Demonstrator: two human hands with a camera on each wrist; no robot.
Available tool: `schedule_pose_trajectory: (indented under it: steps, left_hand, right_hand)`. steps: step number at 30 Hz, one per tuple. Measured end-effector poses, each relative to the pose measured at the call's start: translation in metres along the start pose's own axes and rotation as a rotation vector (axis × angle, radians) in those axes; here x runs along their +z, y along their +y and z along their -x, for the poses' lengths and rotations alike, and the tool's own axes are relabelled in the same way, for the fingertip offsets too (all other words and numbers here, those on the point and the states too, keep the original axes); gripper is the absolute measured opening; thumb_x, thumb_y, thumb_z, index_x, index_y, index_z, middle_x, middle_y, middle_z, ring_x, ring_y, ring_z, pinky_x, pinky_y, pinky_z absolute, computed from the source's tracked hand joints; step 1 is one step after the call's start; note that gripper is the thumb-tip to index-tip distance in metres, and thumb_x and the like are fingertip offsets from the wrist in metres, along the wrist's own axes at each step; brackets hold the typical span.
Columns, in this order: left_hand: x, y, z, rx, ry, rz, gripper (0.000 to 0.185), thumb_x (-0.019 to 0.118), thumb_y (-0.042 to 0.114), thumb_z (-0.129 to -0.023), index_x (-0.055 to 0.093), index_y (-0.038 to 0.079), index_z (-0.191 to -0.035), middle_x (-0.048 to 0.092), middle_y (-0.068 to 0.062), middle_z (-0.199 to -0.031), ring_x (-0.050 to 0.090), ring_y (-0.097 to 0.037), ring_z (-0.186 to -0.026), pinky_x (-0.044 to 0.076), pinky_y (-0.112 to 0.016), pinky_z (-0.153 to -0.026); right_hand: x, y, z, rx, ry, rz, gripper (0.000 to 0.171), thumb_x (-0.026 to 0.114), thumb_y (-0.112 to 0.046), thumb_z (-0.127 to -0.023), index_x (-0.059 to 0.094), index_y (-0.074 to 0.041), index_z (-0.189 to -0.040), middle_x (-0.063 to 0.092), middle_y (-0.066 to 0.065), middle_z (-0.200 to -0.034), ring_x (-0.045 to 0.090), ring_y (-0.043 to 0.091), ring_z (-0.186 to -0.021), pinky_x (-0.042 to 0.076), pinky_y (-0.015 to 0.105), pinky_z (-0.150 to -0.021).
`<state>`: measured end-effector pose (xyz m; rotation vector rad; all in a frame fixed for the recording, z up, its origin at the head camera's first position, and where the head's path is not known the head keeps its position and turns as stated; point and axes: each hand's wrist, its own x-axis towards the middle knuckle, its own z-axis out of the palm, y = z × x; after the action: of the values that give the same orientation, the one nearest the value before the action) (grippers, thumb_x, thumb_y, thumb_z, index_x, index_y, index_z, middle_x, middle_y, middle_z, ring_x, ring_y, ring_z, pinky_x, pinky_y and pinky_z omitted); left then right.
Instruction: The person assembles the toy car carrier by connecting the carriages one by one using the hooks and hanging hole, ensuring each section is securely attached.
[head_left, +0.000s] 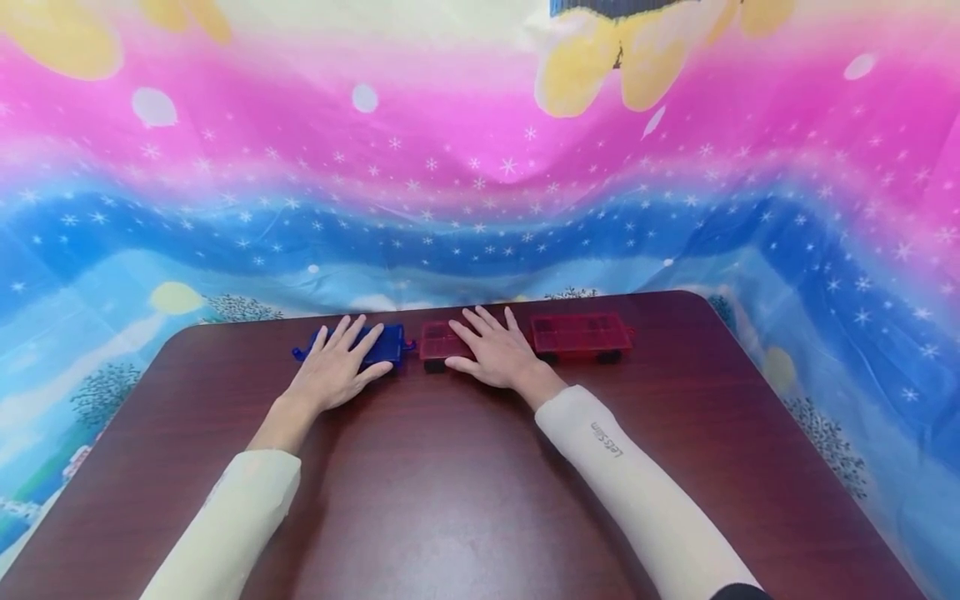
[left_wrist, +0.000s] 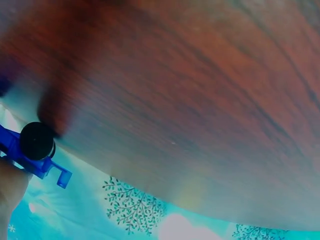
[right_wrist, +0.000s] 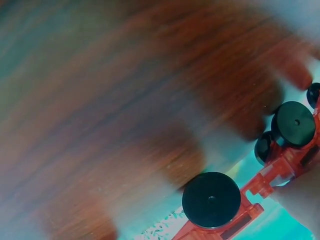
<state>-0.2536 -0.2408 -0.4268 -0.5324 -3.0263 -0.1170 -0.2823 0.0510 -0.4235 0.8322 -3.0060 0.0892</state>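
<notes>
A translucent blue wheeled toy car base (head_left: 390, 343) with hooks at its ends lies near the far table edge. My left hand (head_left: 335, 372) rests on it, fingers straight and spread. Right beside it stands a translucent red car base (head_left: 437, 337), partly covered by my right hand (head_left: 497, 348), whose fingers are also spread. A larger red car base (head_left: 581, 333) is just right of that hand. In the left wrist view a black wheel (left_wrist: 37, 140) and a blue hook (left_wrist: 64, 177) show. Black wheels (right_wrist: 211, 200) and red frames fill the right wrist view's lower right; whether the pieces are coupled I cannot tell.
The dark reddish-brown wooden table (head_left: 442, 492) has rounded far corners. Behind and beside it hangs a pink and blue patterned cloth (head_left: 450, 192). Pale sleeves (head_left: 630, 492) cover both forearms.
</notes>
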Motion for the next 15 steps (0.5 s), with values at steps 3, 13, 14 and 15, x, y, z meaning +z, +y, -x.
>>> schedule_pose_trajectory:
  steps: [3, 13, 14, 15]
  left_hand:
    - [-0.001, 0.005, -0.004, 0.010, -0.007, 0.021, 0.075, 0.031, 0.068, -0.090, 0.020, 0.025, -0.151, 0.015, -0.011, -0.158, 0.012, -0.036, -0.145, 0.008, -0.060, -0.114]
    - [0.003, 0.012, 0.005, -0.001, 0.057, 0.025, 0.071, 0.031, 0.067, -0.091, 0.036, 0.021, -0.145, 0.032, -0.014, -0.151, 0.020, -0.037, -0.142, 0.014, -0.060, -0.112]
    - [0.004, 0.012, 0.009, -0.008, 0.061, 0.025, 0.071, 0.031, 0.066, -0.091, 0.038, 0.020, -0.145, 0.032, -0.014, -0.151, 0.021, -0.037, -0.142, 0.015, -0.060, -0.112]
    - [0.004, 0.012, 0.012, -0.017, 0.067, 0.020, 0.071, 0.031, 0.066, -0.091, 0.039, 0.019, -0.144, 0.033, -0.014, -0.150, 0.022, -0.037, -0.142, 0.015, -0.060, -0.112]
  right_hand:
    - [-0.003, 0.002, 0.001, 0.017, 0.022, -0.016, 0.076, 0.024, -0.074, -0.087, 0.018, -0.033, -0.150, 0.017, -0.001, -0.158, 0.010, 0.023, -0.147, 0.004, 0.059, -0.115]
    - [-0.014, -0.008, 0.007, 0.093, 0.012, -0.039, 0.073, 0.020, -0.074, -0.088, 0.026, -0.034, -0.148, 0.024, -0.004, -0.156, 0.014, 0.021, -0.146, 0.007, 0.056, -0.116]
    - [-0.014, -0.009, 0.009, 0.094, 0.004, -0.040, 0.073, 0.021, -0.073, -0.088, 0.027, -0.033, -0.148, 0.025, -0.003, -0.155, 0.015, 0.021, -0.146, 0.008, 0.056, -0.116]
    - [-0.015, -0.010, 0.010, 0.094, 0.000, -0.041, 0.072, 0.021, -0.073, -0.088, 0.028, -0.033, -0.148, 0.026, -0.003, -0.155, 0.016, 0.021, -0.146, 0.008, 0.056, -0.116]
